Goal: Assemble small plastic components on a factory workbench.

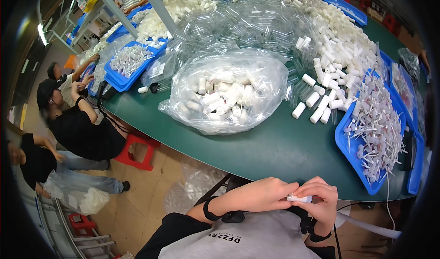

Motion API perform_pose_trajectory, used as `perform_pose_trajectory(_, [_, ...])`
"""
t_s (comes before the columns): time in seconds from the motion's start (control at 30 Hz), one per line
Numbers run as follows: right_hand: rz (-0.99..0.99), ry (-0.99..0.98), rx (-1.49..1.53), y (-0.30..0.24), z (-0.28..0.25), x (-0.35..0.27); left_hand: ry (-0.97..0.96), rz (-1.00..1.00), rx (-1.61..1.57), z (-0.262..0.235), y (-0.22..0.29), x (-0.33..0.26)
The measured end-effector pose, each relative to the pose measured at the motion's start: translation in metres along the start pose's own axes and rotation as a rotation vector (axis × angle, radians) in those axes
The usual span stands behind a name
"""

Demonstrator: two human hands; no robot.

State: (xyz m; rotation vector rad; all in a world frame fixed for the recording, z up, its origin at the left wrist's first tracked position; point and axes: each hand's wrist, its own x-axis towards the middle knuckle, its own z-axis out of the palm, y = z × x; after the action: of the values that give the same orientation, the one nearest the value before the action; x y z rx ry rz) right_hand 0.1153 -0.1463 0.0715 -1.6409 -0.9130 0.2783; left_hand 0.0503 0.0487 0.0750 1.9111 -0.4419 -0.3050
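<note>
Close to my body, just off the table's front edge, my two hands meet at a small white tube [301, 198]. The fingers of my left hand [274, 190] close on its left end, where a white tip shows. My right hand [323, 199] is wrapped round the other end, which looks paler. Fingers hide part of the tube. Beyond my hands, a clear plastic bag [270, 91] lies on the table, filled with similar white tubes. To the right, a blue tray [344, 142] holds many thin white sticks with pale, cap-like ends [378, 121].
A green table [284, 144] bears heaped clear tubes [247, 25] and white cylinders [337, 50]. Another blue tray [123, 82] stands at the left near a grey metal post [158, 7]. People [82, 126] sit along the left side, beside a red stool [137, 151].
</note>
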Motion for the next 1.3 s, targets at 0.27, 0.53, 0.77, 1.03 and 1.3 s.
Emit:
perform_pose_trajectory(0.27, [-0.035, -0.164, 0.085, -0.01, -0.004, -0.004, -0.275, 0.007, -0.339, -0.004, -0.003, 0.002])
perform_pose_trajectory(0.53, [0.098, 0.007, 0.013, -0.005, 0.006, -0.008, -0.01, -0.065, -0.157, 0.011, -0.002, -0.005])
perform_pose_trajectory(0.77, [0.113, 0.159, 0.123, -0.004, 0.021, -0.008, 0.074, -0.065, -0.255, 0.017, -0.007, -0.002])
perform_pose_trajectory(1.03, [0.16, 0.171, 0.248, -0.001, 0.026, -0.019, -0.042, -0.043, -0.405, 0.02, -0.018, -0.003])
perform_pose_trajectory(1.3, [0.298, 0.093, 0.373, 0.002, 0.022, -0.014, -0.014, -0.11, -0.402, 0.016, -0.006, -0.006])
